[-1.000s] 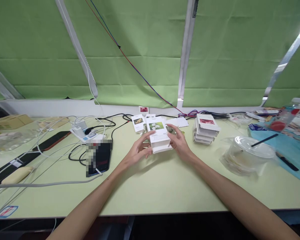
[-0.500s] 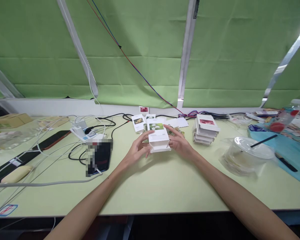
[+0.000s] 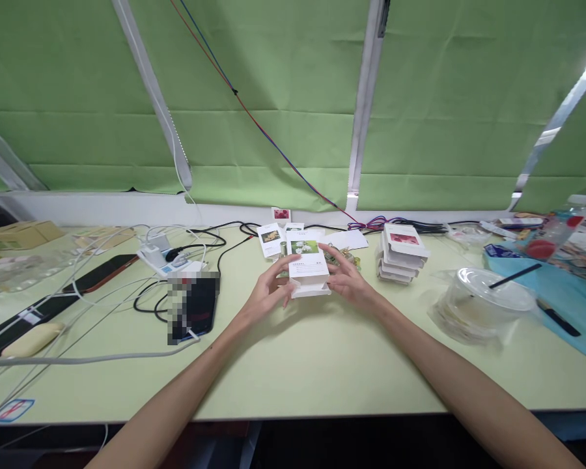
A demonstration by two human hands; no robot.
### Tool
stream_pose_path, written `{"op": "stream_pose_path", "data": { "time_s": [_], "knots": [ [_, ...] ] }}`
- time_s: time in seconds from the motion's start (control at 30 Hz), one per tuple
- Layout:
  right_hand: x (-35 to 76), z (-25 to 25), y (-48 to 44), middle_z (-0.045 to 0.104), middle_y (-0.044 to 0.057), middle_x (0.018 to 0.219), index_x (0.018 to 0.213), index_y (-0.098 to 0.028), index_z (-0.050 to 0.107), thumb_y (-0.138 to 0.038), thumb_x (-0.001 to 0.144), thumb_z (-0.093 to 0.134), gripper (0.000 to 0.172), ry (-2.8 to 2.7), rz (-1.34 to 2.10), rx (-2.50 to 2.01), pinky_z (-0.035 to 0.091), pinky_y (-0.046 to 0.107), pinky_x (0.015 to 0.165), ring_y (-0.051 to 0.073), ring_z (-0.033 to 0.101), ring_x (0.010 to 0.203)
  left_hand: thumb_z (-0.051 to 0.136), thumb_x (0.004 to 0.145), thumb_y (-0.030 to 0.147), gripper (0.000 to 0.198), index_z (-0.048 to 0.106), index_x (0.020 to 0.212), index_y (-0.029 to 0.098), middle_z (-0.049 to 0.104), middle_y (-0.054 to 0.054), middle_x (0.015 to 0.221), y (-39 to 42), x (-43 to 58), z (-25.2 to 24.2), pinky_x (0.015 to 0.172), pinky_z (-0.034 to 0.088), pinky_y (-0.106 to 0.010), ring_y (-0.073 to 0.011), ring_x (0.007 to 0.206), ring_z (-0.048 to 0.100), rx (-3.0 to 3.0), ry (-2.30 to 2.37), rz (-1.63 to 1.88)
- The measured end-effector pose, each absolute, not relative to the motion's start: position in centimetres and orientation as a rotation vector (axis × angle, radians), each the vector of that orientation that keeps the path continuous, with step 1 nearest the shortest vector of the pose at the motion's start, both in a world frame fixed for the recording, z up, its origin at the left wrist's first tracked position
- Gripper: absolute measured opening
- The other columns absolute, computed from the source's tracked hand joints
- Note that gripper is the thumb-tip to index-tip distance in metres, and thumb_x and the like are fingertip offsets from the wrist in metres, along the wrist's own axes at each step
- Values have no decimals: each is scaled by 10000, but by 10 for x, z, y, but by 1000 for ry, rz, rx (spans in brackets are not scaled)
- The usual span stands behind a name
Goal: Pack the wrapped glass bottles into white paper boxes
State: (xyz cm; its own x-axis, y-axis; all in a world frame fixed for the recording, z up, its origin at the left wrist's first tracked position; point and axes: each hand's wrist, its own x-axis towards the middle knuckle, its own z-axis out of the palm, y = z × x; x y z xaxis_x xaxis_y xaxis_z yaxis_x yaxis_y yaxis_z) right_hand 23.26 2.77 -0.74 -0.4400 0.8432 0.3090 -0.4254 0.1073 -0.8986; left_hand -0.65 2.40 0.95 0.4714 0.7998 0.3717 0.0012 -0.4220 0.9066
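Between my two hands is a small white cardboard box [image 3: 308, 266] with a white-flower picture on its upper face. Its near end shows open flaps. My left hand [image 3: 269, 286] grips the box's left side, fingers on the top edge and thumb by the near flap. On the other side, my right hand [image 3: 350, 280] holds the right edge, its index finger at the upper corner. Just behind the box lie small greenish glass-like pieces [image 3: 350, 256], partly hidden by my fingers. Flat white printed cards [image 3: 270, 241] lie farther back.
A stack of white boxes [image 3: 403, 254] stands to the right, beside a lidded clear tub [image 3: 488, 303] and a blue sheet [image 3: 522, 277]. On the left are a phone [image 3: 202, 303], a power strip [image 3: 170, 264] and loose cables. A clear bottle [image 3: 561, 225] is at far right.
The box has shifted slightly left and tilted a little in my hands. My right fingers have moved slightly with it. Both hands keep their hold.
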Motion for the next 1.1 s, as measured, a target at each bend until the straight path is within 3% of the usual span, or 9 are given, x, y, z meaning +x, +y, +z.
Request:
{"op": "stream_pose_path", "data": {
  "time_s": [0.27, 0.63, 1.1],
  "knots": [
    [234, -6, 27, 676, 58, 1339, 1569, -385, 250, -201, 729, 799, 1020, -1347, 1565, -444, 544, 317, 872, 224, 698, 1092, 664, 897, 385, 546, 540, 1412, 251, 591, -105, 1211, 25, -4, 8, 534, 487, -237, -103, 656, 561, 1795, 724, 1068],
    [232, -6, 24, 690, 47, 1302, 1399, -329, 554, -201, 734, 802, 721, -1360, 1507, -494, 540, 309, 874, 218, 675, 1085, 663, 901, 384, 539, 533, 1406, 246, 578, -112, 1239, 27, -3, 6, 525, 481, -229, -91, 641, 552, 1800, 715, 1073],
    [231, -12, 27, 689, 75, 1304, 1399, -318, 543, -316, 789, 831, 675, -1413, 1403, -520, 539, 368, 933, 259, 647, 1186, 664, 906, 384, 562, 527, 1438, 268, 555, -120, 1349, 29, -4, 4, 544, 480, -219, -104, 688, 585, 1797, 748, 1078]
  ]
}}
